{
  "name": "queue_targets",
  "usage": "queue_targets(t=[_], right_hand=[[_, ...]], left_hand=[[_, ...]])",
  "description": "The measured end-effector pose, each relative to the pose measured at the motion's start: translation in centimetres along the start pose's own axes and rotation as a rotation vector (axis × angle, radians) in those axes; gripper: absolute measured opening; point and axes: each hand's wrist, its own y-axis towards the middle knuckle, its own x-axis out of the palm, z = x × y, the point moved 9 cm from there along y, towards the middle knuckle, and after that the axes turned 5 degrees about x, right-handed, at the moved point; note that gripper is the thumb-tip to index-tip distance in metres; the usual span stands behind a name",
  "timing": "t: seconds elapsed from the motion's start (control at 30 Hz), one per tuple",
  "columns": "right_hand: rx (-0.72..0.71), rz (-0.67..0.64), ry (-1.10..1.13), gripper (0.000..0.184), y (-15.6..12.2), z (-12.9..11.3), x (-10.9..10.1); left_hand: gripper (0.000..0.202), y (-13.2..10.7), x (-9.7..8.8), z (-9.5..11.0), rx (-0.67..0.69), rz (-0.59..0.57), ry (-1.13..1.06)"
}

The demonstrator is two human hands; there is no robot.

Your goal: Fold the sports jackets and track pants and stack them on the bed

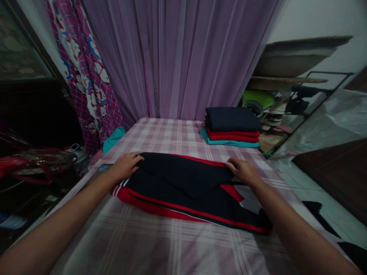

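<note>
A dark navy garment with red and white stripes [186,187] lies partly folded across the pink checked bed sheet [160,244]. My left hand [126,165] rests on its left end, fingers curled over the fabric's top edge. My right hand [243,170] grips the upper right corner of the folded-over layer, fingers pinched on the cloth. Both forearms reach in from the bottom corners.
A stack of folded clothes [231,126], navy on top with red and teal beneath, sits at the bed's far right. A purple mesh curtain [177,57] hangs behind. A patterned pink cloth [86,80] hangs at left. Shelving with clutter [286,99] stands at right.
</note>
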Motion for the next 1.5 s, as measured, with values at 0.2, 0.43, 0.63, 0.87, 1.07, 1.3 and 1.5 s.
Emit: queue_targets(t=[0.2, 0.43, 0.63, 0.87, 1.07, 1.3, 1.5], right_hand=[[-0.021, -0.017, -0.171, 0.025, 0.1, -1.3, -0.5], [-0.001, -0.052, -0.293, 0.028, -0.5, -2.0, -0.4], [-0.152, 0.065, -0.053, 0.042, -2.0, -9.4, -1.0], [-0.141, -0.333, -0.081, 0.061, -5.3, -12.6, 5.9], [-0.117, -0.305, -0.015, 0.057, -3.9, -11.5, 4.6], [0.120, -0.164, -0.220, 0.057, -3.0, -5.1, 5.4], [0.144, -0.191, -0.222, 0.056, -2.4, -5.2, 5.0]], left_hand=[[0.032, -0.3, 0.0, 1.0, 0.013, -0.175, -0.066], [0.044, 1.0, -1.1, -0.8, -0.157, -0.051, -0.131], [0.048, 2.8, 0.7, 1.0, -0.123, 0.026, -0.118], [0.058, 1.7, 5.2, 3.0, -0.222, -0.053, -0.067], [0.060, 1.9, 5.1, 2.8, -0.228, -0.053, -0.083], [0.062, 1.8, 5.1, 3.3, -0.242, -0.096, -0.108], [0.063, 1.7, 5.0, 3.5, -0.245, -0.078, -0.101]])
